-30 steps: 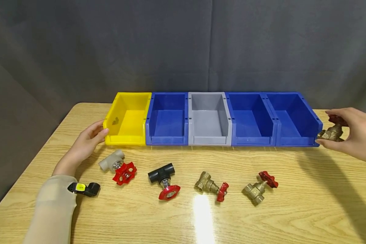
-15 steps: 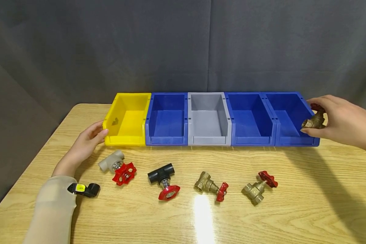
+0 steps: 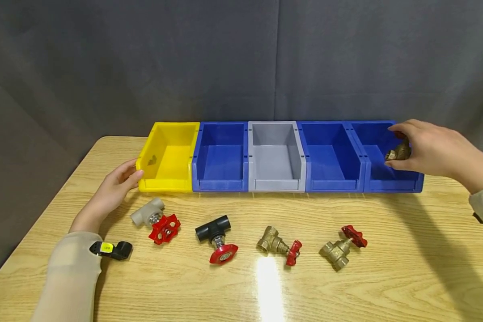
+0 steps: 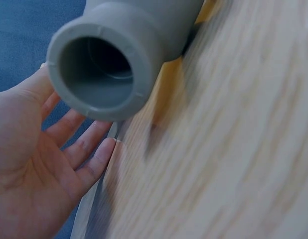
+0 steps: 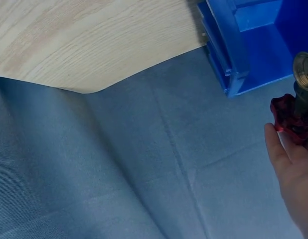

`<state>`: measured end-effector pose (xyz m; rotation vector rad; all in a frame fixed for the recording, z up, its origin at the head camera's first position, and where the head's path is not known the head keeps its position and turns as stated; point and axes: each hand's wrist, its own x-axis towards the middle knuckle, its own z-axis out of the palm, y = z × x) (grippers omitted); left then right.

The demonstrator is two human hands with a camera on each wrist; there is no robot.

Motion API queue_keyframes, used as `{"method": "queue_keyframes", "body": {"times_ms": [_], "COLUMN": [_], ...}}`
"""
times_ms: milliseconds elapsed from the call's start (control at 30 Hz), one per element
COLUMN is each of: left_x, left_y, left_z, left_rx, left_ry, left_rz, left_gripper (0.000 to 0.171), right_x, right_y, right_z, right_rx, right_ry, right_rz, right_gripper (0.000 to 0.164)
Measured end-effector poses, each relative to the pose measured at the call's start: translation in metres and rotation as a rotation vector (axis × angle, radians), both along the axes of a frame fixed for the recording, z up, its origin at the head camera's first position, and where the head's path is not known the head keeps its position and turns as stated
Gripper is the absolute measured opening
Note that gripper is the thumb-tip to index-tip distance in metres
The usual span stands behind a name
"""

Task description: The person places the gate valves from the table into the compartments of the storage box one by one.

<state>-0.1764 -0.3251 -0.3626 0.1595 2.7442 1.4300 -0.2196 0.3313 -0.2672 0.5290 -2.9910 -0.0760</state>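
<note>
In the head view my right hand point(image 3: 436, 150) grips a brass gate valve point(image 3: 402, 150) over the rightmost blue bin point(image 3: 396, 185). Fingers and thumb hide part of the valve. The right wrist view shows its red handwheel point(image 5: 288, 119) by the fingers of the hand point(image 5: 298, 181), with the blue bin point(image 5: 233, 55) beyond. My left hand point(image 3: 112, 190) touches the left side of a yellow bin point(image 3: 165, 185), thumb at its front corner. In the left wrist view that hand point(image 4: 49, 164) has its fingers extended, behind a grey plastic valve point(image 4: 154, 25).
Another blue bin point(image 3: 334, 185), a grey bin point(image 3: 277, 184) and a further blue bin point(image 3: 220, 184) complete the row. In front lie the grey valve point(image 3: 149, 213), a black valve point(image 3: 213, 230) and two brass valves, one point(image 3: 270, 241) left of the other point(image 3: 336, 254).
My right hand has carried the brass valve leftward and slightly up, from beside the rightmost blue bin to over its inside. The left hand stays at the yellow bin.
</note>
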Motion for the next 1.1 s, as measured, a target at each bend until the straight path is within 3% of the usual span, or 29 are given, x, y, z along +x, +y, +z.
{"method": "queue_keyframes", "body": {"times_ms": [367, 667, 1100], "left_x": [0.002, 0.001, 0.001], "left_y": [-0.001, -0.002, 0.0], "left_z": [0.002, 0.0, 0.0], "left_rx": [-0.004, 0.003, 0.01], "left_ry": [0.0, 0.013, 0.026], "left_rz": [-0.001, -0.008, -0.005], "left_gripper": [0.063, 0.061, 0.061], "right_x": [-0.018, -0.032, -0.037], "right_y": [-0.006, -0.005, -0.01], "right_z": [-0.006, -0.015, -0.034], "right_rx": [0.005, -0.016, -0.024], "right_ry": [-0.087, -0.156, -0.168], "right_rz": [0.046, -0.004, 0.054], "right_gripper": [0.081, 0.081, 0.075]}}
